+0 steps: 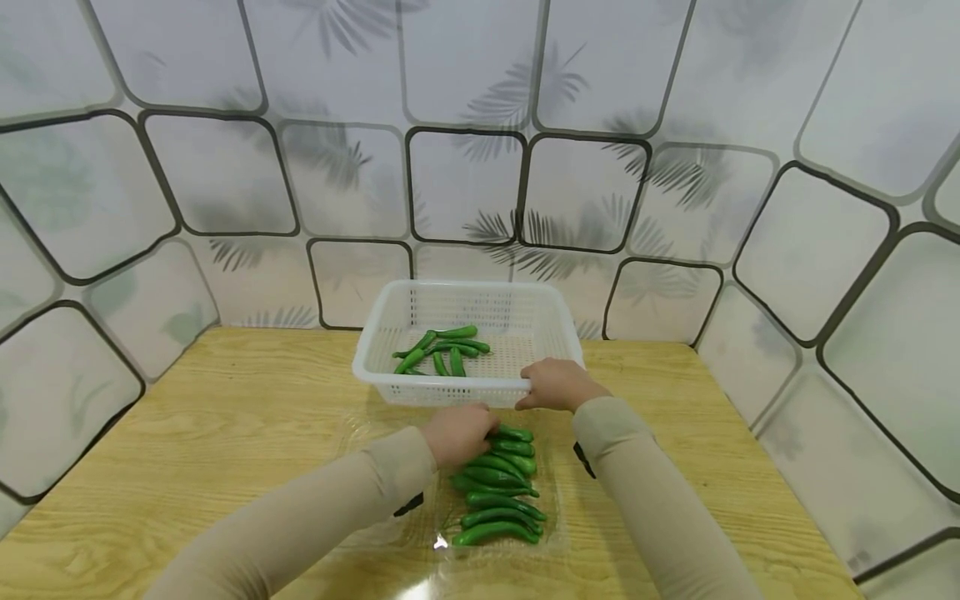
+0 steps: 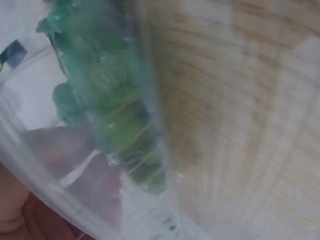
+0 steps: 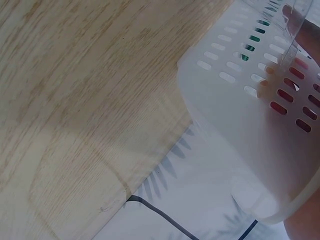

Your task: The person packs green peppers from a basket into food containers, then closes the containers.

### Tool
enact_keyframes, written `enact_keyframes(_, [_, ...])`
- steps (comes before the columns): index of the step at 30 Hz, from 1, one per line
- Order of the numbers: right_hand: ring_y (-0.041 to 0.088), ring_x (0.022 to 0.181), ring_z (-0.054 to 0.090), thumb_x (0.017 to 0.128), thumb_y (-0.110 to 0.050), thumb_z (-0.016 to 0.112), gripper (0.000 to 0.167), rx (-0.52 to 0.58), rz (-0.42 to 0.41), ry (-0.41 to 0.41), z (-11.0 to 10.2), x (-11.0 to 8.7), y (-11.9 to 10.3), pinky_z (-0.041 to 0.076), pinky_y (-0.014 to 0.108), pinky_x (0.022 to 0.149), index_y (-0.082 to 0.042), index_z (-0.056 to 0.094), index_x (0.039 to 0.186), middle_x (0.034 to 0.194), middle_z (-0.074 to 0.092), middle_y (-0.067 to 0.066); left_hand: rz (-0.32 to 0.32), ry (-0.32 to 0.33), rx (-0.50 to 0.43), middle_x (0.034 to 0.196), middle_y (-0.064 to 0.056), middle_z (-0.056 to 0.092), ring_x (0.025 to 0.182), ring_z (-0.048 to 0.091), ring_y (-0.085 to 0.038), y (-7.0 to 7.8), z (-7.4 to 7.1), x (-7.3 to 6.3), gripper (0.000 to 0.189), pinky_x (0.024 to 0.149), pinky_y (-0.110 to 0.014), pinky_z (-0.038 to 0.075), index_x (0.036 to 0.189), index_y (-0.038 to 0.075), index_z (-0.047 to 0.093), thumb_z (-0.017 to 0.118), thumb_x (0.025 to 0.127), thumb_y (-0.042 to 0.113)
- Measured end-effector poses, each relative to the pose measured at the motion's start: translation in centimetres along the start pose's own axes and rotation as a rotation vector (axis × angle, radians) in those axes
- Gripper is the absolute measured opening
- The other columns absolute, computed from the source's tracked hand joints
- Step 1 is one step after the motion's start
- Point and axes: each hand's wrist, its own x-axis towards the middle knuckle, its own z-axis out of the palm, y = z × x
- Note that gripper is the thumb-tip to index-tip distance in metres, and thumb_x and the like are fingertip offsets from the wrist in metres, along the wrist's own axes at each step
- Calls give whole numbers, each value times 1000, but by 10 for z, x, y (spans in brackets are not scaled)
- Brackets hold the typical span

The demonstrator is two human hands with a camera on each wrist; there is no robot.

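My left hand (image 1: pixel 459 435) is at the far end of a row of green chili peppers (image 1: pixel 501 527), its fingers curled at the stem end of the farthest pepper (image 1: pixel 516 433). The peppers lie side by side in a clear plastic container (image 1: pixel 555 533) on the table. Blurred in the left wrist view, the row of peppers (image 2: pixel 117 120) shows through the clear plastic. My right hand (image 1: pixel 558 385) grips the front rim of a white perforated basket (image 1: pixel 465 288) near its right corner. Several green chili peppers (image 1: pixel 450 346) lie loosely inside the basket, mostly toward its left.
A light wood-grain table (image 1: pixel 247 433) carries the basket and container. The other half of the clear container (image 1: pixel 367 433) lies partly under my left forearm. Patterned wall covering (image 1: pixel 465 183) encloses the table at the back and sides, close behind the basket.
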Motion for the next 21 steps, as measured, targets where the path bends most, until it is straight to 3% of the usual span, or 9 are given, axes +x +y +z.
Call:
enact_keyframes(9, [11,57,50,80,-42,71,27,-3,7,5,2,1,0,41,31,53,-19,57,78,66,53,-7,31,-18,29,97,0,63,82,61,-12,4,-3,-1,24,65,-27,50,113,16,67,65,89,18])
enact_keyframes(21, [10,56,49,80,-42,72,28,-15,8,8,2,1,0,40,30,52,-20,56,77,65,52,-7,52,6,32,88,4,67,78,63,-10,4,0,4,8,66,-25,50,94,16,70,67,87,17])
